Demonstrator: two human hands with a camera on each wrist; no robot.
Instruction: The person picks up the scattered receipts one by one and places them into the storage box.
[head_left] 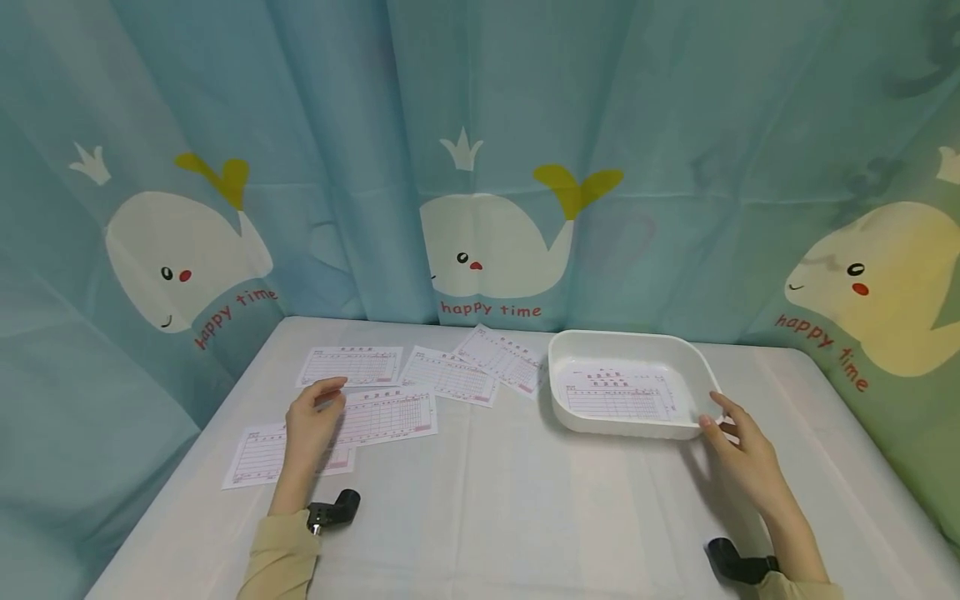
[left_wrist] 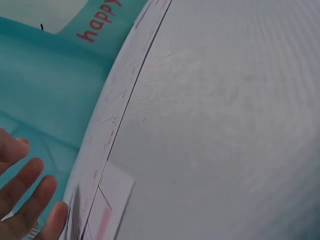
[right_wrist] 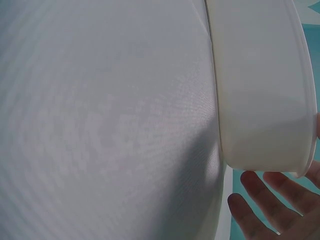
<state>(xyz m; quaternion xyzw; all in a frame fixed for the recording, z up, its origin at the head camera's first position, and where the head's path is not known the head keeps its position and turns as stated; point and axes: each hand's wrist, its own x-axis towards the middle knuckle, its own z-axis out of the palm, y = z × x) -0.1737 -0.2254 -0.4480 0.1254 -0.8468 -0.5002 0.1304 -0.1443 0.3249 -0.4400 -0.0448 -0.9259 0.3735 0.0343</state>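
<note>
A white plastic tray (head_left: pixel 622 427) stands at the right back of the table with printed slips (head_left: pixel 615 392) lying inside. My right hand (head_left: pixel 742 458) holds the tray's near right corner, thumb and fingers at the rim; the right wrist view shows fingers (right_wrist: pixel 272 200) by the end of the tray (right_wrist: pixel 265 100). Over the left slips, my left hand (head_left: pixel 311 425) is held with loosely bent fingers and nothing in them. One printed slip (head_left: pixel 390 415) lies just beside it, another (head_left: pixel 255 457) partly beneath the wrist. In the left wrist view, the fingers (left_wrist: pixel 30 200) are spread apart.
Further slips lie toward the back: one at the left (head_left: pixel 351 365), one in the middle (head_left: pixel 450 375) and one close to the tray's left side (head_left: pixel 502 358). A blue-green curtain (head_left: pixel 495 83) with whale prints hangs behind the white-covered table (head_left: pixel 525 517).
</note>
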